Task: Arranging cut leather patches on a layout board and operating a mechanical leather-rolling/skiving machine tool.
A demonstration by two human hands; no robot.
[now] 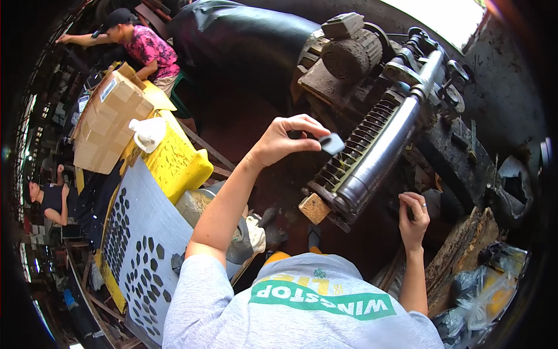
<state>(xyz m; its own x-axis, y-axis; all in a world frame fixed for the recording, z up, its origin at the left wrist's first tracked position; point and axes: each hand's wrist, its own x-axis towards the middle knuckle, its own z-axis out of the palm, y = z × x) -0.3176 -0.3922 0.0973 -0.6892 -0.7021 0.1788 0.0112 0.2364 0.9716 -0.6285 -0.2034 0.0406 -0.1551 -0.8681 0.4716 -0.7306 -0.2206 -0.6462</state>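
The left hand [293,139] pinches a small grey flat piece [334,145] by its edge, seemingly keeping its face clear, beside the roller machine's [381,154] left edge; the right hand [412,215], loosely curled, looks empty.

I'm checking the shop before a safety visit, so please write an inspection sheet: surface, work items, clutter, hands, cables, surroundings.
Surface: grey board at left, carrying many small dark pieces.
Work items: small grey piece near the roller machine; contact unclear.
Clutter: cardboard box, white jug and yellow sack left; plastic bags right.
Hands: left hand pinches the grey piece; right hand has bent fingers, nothing visible held.
Cables: nothing seen.
Surroundings: two people at left; dusty motor behind the machine.
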